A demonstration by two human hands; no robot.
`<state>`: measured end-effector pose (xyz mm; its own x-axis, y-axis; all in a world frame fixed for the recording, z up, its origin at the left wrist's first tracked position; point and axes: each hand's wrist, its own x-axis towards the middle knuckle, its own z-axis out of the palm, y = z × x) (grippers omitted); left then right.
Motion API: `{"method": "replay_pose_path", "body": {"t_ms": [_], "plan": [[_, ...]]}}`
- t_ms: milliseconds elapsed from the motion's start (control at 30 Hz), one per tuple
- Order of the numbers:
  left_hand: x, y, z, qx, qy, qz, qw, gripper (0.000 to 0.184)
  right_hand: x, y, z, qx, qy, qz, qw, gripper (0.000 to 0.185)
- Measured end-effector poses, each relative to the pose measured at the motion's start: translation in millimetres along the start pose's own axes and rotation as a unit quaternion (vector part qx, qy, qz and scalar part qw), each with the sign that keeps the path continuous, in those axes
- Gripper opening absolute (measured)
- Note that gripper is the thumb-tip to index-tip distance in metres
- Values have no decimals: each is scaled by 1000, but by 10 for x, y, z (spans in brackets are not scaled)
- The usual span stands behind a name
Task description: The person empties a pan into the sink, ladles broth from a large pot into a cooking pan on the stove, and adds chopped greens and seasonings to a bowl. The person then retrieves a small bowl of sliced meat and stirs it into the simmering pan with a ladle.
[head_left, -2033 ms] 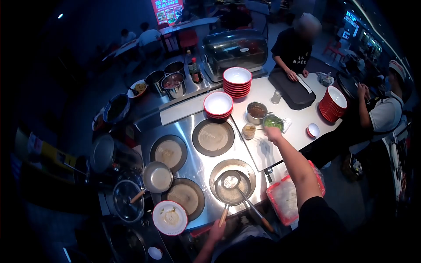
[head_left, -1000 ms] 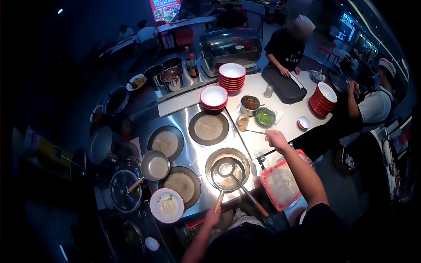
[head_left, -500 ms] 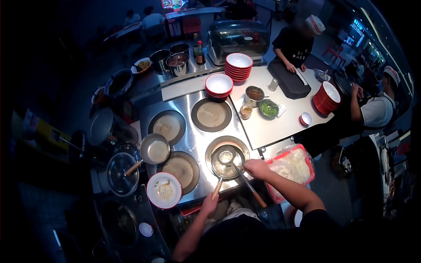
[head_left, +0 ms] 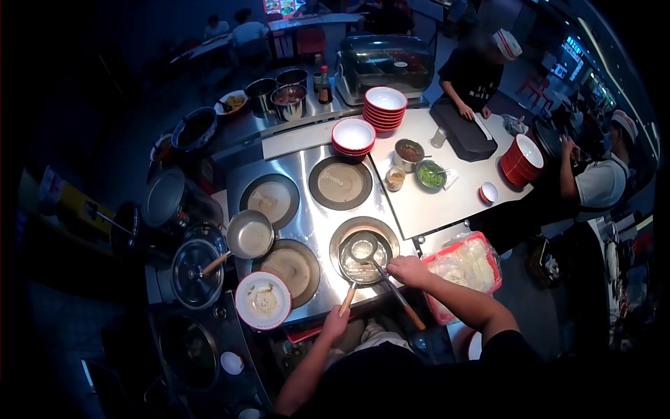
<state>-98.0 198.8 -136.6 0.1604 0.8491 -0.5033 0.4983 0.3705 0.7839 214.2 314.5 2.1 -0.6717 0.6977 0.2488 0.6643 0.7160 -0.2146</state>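
My left hand is closed round the wooden handle of a saucepan, which sits on the front right burner. My right hand is closed at the shaft of a ladle with a wooden grip end; its fingertips are partly hidden. The ladle's bowl lies inside the saucepan, over pale contents I cannot make out. A second saucepan rests at the left between two burners, its handle pointing down-left. Below it stands a red-rimmed white bowl with some food in it.
A tub with a red rim holds bagged pale food beside my right forearm. Stacked bowls stand behind the burners. On the white counter are a bowl of greens and a sauce pot. A co-worker stands across it.
The whole view has shifted slightly. My hands keep their places on the saucepan handle and the ladle, and the ladle's bowl stays in the pan.
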Motion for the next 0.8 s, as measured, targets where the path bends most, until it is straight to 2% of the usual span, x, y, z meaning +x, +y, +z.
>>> {"method": "replay_pose_path", "body": {"t_ms": [200,300,400,600,700,800], "plan": [[-18,36,8,3,9,-5,1000,40,30,-41,-2,4,14,-1,1000,20],[-5,82,-5,20,5,-38,999,41,138,-25,-21,-1,15,-6,1000,21],[-54,91,-5,12,18,-8,1000,41,133,-62,-53,9,0,-15,1000,20],[-101,289,-124,2,-24,-56,998,41,126,-22,6,9,-16,-21,1000,19],[-50,145,-38,16,9,-19,1000,42,159,-43,-31,12,-12,-48,999,19],[-7,88,-18,18,-1,-27,999,42,181,-32,-8,-4,-6,-24,1000,18]]}}
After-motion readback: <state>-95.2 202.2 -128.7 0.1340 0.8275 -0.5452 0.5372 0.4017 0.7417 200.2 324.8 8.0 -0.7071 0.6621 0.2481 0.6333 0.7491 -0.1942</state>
